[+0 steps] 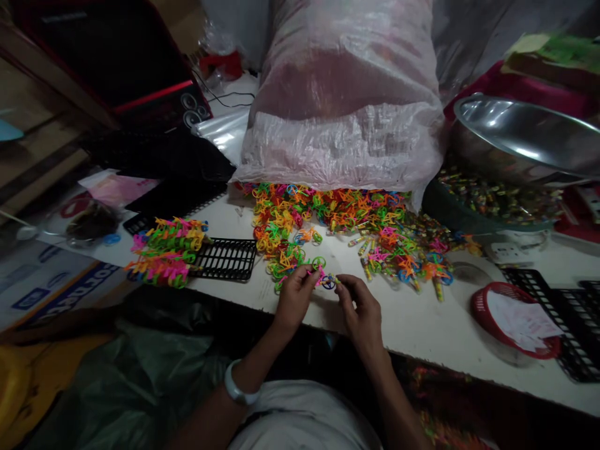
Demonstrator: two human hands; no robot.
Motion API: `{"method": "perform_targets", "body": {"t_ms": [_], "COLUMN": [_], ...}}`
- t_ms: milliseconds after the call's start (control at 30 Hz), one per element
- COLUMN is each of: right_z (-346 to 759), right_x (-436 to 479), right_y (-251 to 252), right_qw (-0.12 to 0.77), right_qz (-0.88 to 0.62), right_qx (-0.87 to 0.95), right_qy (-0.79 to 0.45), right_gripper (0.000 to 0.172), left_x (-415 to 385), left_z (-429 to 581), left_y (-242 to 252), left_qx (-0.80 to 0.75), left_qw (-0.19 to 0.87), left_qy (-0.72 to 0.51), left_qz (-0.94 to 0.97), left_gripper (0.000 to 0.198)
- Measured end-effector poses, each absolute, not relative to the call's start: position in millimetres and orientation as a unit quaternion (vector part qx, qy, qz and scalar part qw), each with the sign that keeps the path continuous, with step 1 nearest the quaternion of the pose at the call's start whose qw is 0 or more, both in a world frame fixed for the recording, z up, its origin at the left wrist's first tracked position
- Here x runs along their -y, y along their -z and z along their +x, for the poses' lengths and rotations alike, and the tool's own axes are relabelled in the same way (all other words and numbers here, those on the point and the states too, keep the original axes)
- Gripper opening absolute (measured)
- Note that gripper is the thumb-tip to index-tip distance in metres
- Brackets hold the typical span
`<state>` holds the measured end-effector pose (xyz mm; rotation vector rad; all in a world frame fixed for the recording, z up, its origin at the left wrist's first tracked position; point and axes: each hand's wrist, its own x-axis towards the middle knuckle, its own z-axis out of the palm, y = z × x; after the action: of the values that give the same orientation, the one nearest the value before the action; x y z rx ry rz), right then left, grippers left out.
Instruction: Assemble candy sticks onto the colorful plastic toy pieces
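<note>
Pinching a toy (321, 275) between left hand (295, 301) and right hand (364, 310) near the front edge of the desk (407, 320). Possibly risking a drop by loosening either pinch.

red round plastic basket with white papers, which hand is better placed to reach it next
Probably the right hand: it's nearer the red round plastic basket than the left hand, though both pinch small colourful plastic pieces.

At the left, a dark screen (112, 53) with red edge is standing behind a pink paper (119, 189); at the right, a steel basin (529, 134) is shining.
</note>
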<state>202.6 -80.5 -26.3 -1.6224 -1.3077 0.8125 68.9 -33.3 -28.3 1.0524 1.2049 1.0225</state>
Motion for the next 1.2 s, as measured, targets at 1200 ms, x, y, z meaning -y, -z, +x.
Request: {"method": "perform_targets", "body": {"t_ms": [1200], "right_z": [291], "right_x": [61], "right_y": [21], "right_qw": [0.390], "right_qz": [-0.668], "right_qx": [0.602], "right_qy": [-0.196], "right_gripper": [0.024], "left_x": [6], "left_z": [95], "left_y": [27], "left_qx": [-0.432], "left_qw": [0.576], "left_qy": [-0.302], "left_qz": [0.625], "left_gripper": [0.028]}}
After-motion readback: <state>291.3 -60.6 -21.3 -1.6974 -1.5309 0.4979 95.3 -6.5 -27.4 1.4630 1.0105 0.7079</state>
